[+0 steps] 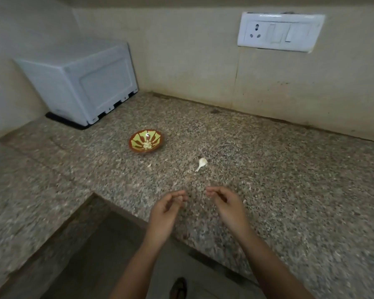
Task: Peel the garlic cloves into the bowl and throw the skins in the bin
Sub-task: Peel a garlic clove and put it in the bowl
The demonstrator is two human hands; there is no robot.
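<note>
Head view, down onto speckled granite counter (268, 190), L-shaped, wrapping round floor gap at lower left. Beige wall (181, 61) behind. White box (80, 83) w/ recessed panel, sat on dark mat (63, 120) in far left corner. White switch plate (281, 32) on wall upper right: one three-pin socket, two rocker switches.

Both forearms bare, reaching up from bottom edge; hands over near edge of counter, close together but not touching. L hand (166, 212) palm turned inward, fingers curled toward thumb, pinching small pale bit (180, 198) at the tips; too blurred to say if clove or skin. R hand (225, 205) palm facing left, fingers curled, thumb and forefinger tips meeting; cannot tell if anything pinched there.

Brown bowl (130, 141) w/ yellow-green pattern mid-counter, well beyond hands, peeled cloves (146, 145) piled at ctr. Sandalled foot (178, 288) on floor at bottom edge. Unpeeled garlic clove (202, 162) w/ papery tail lying on counter right of bowl, apart from it, btwn bowl and R hand. Tiny scrap of skin (149, 165) on counter just in front of bowl.
</note>
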